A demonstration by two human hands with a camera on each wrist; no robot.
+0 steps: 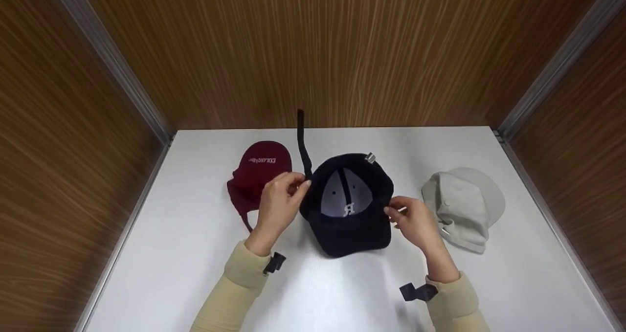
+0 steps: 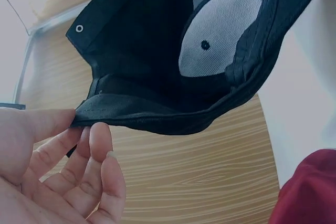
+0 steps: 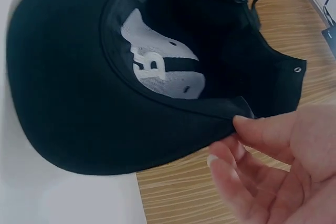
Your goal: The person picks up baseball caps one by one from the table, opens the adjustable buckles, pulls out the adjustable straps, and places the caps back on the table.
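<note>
A black baseball cap (image 1: 352,236) is held with its inside facing up and its brim toward me. White lining and embroidery backing show inside its crown. My left hand (image 1: 281,197) pinches the cap's left edge between thumb and fingers, beside the loose black strap (image 1: 302,143) that stretches away toward the back. On the opposite side, my right hand (image 1: 413,219) pinches the edge where brim and crown meet, as the right wrist view also shows. A metal buckle (image 1: 370,158) sits on the cap's far edge.
To the left lies a dark red cap (image 1: 264,175) with white lettering, partly behind my left hand. A light grey cap (image 1: 462,205) rests on the right of the white table (image 1: 161,273). Wood-grain panels (image 1: 332,53) enclose the back and sides.
</note>
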